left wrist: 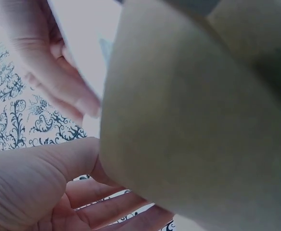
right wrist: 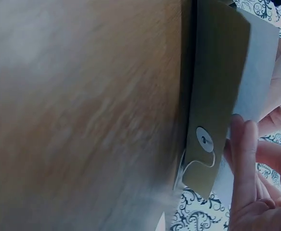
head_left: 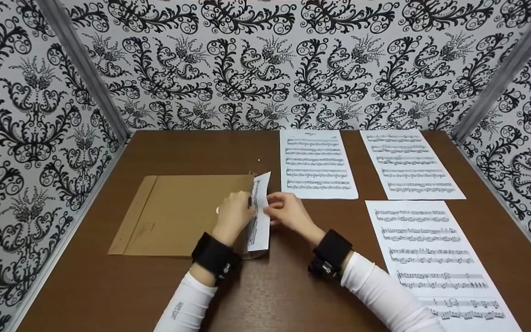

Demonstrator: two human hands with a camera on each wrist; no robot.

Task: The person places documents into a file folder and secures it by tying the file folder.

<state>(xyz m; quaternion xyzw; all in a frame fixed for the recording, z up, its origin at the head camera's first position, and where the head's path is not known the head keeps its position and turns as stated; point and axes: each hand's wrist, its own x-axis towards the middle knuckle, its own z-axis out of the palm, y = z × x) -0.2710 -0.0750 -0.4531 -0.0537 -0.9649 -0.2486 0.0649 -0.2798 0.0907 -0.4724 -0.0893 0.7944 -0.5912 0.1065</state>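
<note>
A brown paper envelope [head_left: 187,212] lies on the table with its opening to the right. From that opening sticks a folded sheet of printed music [head_left: 261,226]. My left hand [head_left: 235,214] grips the envelope near its open end, thumb and fingers on either side of the paper in the left wrist view. My right hand [head_left: 293,214] pinches the protruding sheet by its right edge. In the right wrist view the envelope's flap [right wrist: 220,82] stands up, with a round button [right wrist: 204,139] and a loose string [right wrist: 198,163]; the fingertips are right beside it.
Two music sheets, one [head_left: 316,161] and another [head_left: 413,161], lie at the back right of the brown table [head_left: 191,152]. A third sheet [head_left: 436,253] lies at the front right, partly under my right sleeve [head_left: 380,290]. Patterned walls [head_left: 256,64] enclose the table's back and sides.
</note>
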